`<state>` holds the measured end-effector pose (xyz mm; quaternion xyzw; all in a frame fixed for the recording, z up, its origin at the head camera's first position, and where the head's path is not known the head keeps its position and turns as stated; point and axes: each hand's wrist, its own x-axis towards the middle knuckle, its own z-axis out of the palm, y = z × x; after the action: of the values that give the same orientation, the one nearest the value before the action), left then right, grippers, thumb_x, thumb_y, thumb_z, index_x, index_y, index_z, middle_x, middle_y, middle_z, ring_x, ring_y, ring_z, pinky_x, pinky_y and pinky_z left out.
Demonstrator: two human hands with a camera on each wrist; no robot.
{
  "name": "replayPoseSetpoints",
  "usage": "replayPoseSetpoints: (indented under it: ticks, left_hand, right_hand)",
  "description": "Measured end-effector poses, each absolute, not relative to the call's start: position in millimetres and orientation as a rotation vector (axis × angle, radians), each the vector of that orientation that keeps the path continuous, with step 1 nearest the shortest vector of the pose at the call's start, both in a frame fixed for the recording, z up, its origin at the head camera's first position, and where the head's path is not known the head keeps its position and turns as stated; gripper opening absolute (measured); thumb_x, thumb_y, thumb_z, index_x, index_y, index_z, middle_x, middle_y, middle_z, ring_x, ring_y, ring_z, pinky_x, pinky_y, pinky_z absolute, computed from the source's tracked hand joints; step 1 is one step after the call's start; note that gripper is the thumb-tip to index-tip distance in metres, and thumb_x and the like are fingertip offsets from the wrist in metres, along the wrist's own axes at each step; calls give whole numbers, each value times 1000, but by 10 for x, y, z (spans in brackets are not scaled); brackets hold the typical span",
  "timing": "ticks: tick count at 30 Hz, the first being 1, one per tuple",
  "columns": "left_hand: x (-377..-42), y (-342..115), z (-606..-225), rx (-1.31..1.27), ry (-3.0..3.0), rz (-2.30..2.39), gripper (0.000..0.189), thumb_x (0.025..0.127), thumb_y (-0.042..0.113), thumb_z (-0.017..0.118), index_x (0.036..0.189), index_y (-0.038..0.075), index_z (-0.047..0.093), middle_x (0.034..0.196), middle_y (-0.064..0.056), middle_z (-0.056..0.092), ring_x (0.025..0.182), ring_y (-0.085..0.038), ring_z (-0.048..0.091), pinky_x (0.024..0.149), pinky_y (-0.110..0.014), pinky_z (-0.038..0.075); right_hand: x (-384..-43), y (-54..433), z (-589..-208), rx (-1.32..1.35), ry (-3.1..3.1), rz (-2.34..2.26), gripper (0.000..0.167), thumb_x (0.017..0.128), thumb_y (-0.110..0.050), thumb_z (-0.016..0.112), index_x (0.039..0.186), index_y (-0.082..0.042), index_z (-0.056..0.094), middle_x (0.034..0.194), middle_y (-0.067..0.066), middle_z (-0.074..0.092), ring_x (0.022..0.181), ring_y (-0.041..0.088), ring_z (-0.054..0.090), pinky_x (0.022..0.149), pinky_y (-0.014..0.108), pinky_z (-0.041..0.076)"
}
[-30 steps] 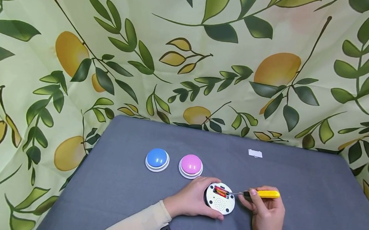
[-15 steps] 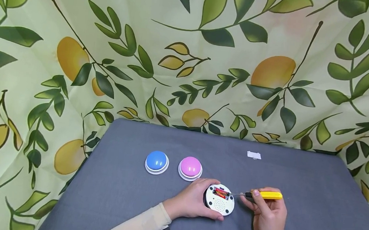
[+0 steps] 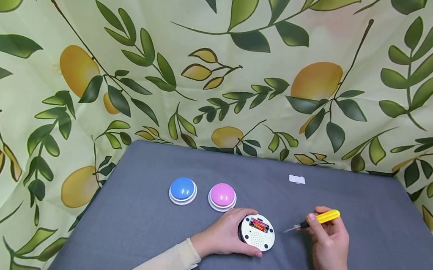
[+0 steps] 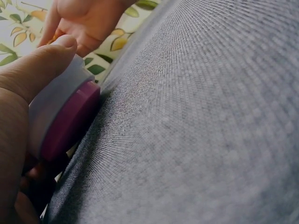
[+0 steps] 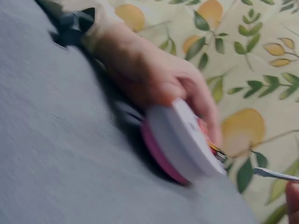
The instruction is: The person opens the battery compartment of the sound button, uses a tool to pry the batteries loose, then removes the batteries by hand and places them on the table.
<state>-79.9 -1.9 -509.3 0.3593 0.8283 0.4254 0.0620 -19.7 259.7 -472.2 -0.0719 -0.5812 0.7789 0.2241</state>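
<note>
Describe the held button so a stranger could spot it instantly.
On the gray table, find the left hand, nearer the viewer than the pink button. It grips the round button, the only one showing a white underside with red batteries.

The blue button [image 3: 183, 189], pink button [image 3: 222, 195] and upturned button [image 3: 257, 239] make three; left hand [image 3: 224, 235] and right hand [image 3: 328, 241], two; there is one screwdriver [image 3: 326, 216], one white cover [image 3: 297, 179].

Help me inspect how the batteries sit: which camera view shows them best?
The head view: it faces the white underside of the device, so the red batteries show face-on. The right wrist view gives only a blurred, edge-on sliver; the left wrist view shows the device's side, the batteries hidden.
</note>
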Motion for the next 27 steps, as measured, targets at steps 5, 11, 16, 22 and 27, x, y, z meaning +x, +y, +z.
replayPoseSetpoints:
  ticks: [5, 11, 16, 22, 27]
  left_hand:
    - [-808, -18, -5099, 1095, 2502, 1289, 92, 73, 49, 101, 148, 14, 62, 136, 9, 68, 127, -6, 58, 109, -27, 48]
    - [-801, -9, -5110, 1082, 2500, 1290, 92, 74, 50, 101, 149, 15, 61, 137, 9, 68, 127, -5, 58, 110, -26, 48]
    - [-798, -8, -5097, 1078, 2503, 1284, 92, 74, 49, 101, 149, 15, 61, 137, 9, 68, 127, -6, 58, 109, -26, 48]
    - [-811, -8, -5082, 1030, 2477, 1289, 93, 74, 50, 101, 151, 17, 61, 136, 10, 67, 125, -5, 57, 108, -27, 48]
    - [-834, -10, -5100, 1053, 2490, 1261, 94, 75, 51, 100, 152, 16, 60, 139, 8, 67, 128, -7, 57, 110, -27, 47]
  right_hand:
    - [-297, 2930, -4634, -391, -2165, 1805, 58, 102, -3, 77, 155, -2, 54, 106, 6, 62, 77, 9, 65, 62, 23, 59]
    - [-400, 3506, -4621, -435, -2780, 1081, 69, 106, -26, 77, 154, 14, 48, 105, 25, 63, 69, 19, 62, 56, 30, 55]
    - [-431, 3979, -4632, -419, -3133, 801, 67, 107, -29, 73, 145, 21, 50, 113, 38, 67, 91, 44, 65, 71, 51, 53]
    - [-404, 4196, -4652, -595, -3307, 652, 74, 103, -33, 74, 150, 16, 45, 139, 48, 51, 113, 67, 57, 79, 69, 50]
    - [-397, 4204, -4666, -713, -3319, 621, 90, 103, -41, 74, 159, 13, 28, 150, 50, 36, 125, 72, 46, 88, 77, 47]
